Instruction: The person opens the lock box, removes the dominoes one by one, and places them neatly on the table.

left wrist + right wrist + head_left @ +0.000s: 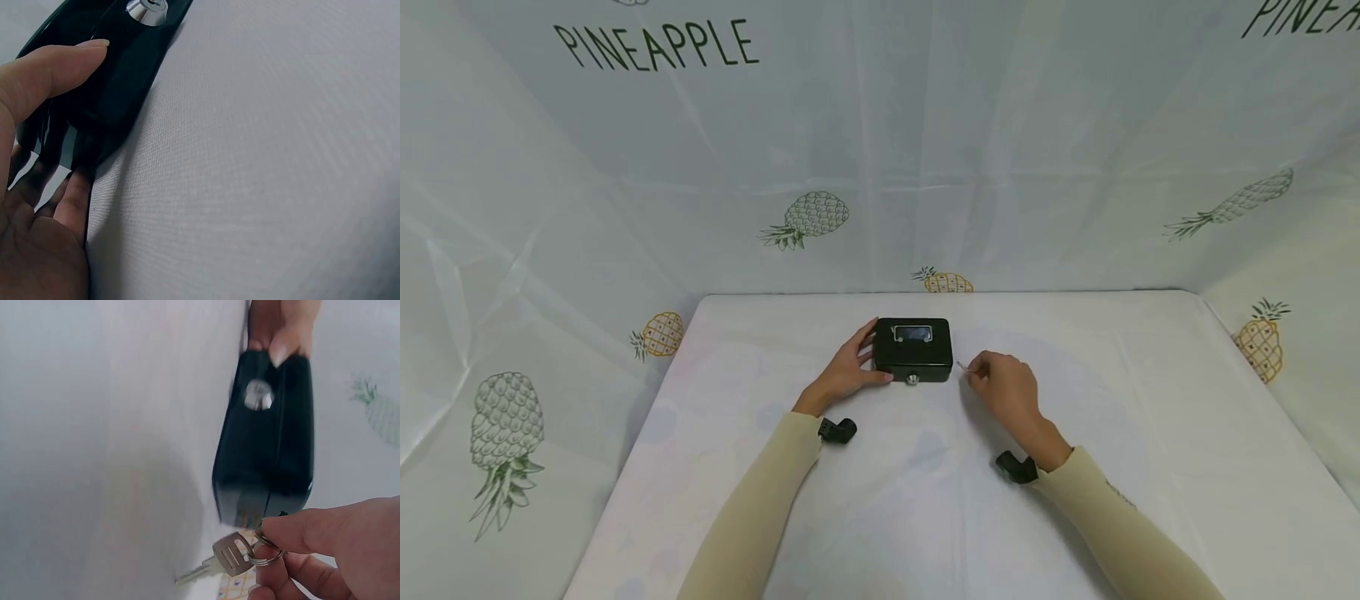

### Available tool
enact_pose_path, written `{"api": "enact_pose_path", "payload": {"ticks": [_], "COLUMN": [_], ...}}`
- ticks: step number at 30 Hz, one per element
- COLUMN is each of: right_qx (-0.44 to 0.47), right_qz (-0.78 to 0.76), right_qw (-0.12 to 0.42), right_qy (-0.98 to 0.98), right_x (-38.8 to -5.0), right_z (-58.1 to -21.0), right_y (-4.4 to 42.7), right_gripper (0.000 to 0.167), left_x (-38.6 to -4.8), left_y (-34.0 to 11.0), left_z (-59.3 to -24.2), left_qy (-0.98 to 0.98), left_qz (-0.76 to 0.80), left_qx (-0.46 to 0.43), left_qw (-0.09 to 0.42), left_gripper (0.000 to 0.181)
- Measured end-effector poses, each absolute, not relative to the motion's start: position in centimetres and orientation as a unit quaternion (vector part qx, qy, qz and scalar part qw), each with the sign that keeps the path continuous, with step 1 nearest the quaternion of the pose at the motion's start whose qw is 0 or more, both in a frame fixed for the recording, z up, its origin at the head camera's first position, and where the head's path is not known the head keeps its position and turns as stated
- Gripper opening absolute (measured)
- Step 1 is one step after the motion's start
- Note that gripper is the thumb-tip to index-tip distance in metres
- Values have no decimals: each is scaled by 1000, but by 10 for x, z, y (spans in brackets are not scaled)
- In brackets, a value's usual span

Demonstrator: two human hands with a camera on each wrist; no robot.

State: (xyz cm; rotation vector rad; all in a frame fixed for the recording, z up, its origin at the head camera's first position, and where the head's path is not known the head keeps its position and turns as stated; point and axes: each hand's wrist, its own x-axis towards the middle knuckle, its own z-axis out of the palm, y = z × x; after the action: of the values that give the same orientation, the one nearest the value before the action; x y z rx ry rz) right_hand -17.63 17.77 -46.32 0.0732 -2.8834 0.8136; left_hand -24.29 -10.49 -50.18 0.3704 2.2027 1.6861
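Observation:
A black cash box [925,352] with a silver handle [913,333] on its lid stands closed on the white-covered table. A round silver lock [149,10] sits on its front face. My left hand [846,373] holds the box at its left end, thumb on the front and fingers around the side. Just right of the box, my right hand [1009,390] pinches a split ring [265,557] between thumb and fingers. From that ring hangs a metal key [231,555], its blade pointing away from the fingers and apart from the lock.
The table [880,517] has a white cloth over it. Behind it hangs a pale curtain [1037,150] printed with pineapples and lettering. Dark wrist cameras, one on the left wrist [837,431] and one on the right [1017,467], stick out inward.

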Motion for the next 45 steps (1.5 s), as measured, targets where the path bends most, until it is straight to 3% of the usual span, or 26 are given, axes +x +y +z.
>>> {"api": "enact_pose_path", "payload": {"ticks": [13,27,45], "right_qx": [73,75,58], "right_qz": [270,264,240], "right_qw": [81,68,94], "right_qy": [-957,-959,-964], "right_x": [-158,-156,-158], "right_z": [-463,-472,-478], "right_y": [149,122,107], "right_gripper": [4,4,5], "left_x": [-246,-243,-240], "left_y": [-104,-102,-103], "left_z": [-504,-501,-503], "left_qy": [774,772,764], "left_qz": [600,603,614], "left_qx": [123,126,127], "left_qw": [162,157,156], "left_gripper": [112,110,111]}}
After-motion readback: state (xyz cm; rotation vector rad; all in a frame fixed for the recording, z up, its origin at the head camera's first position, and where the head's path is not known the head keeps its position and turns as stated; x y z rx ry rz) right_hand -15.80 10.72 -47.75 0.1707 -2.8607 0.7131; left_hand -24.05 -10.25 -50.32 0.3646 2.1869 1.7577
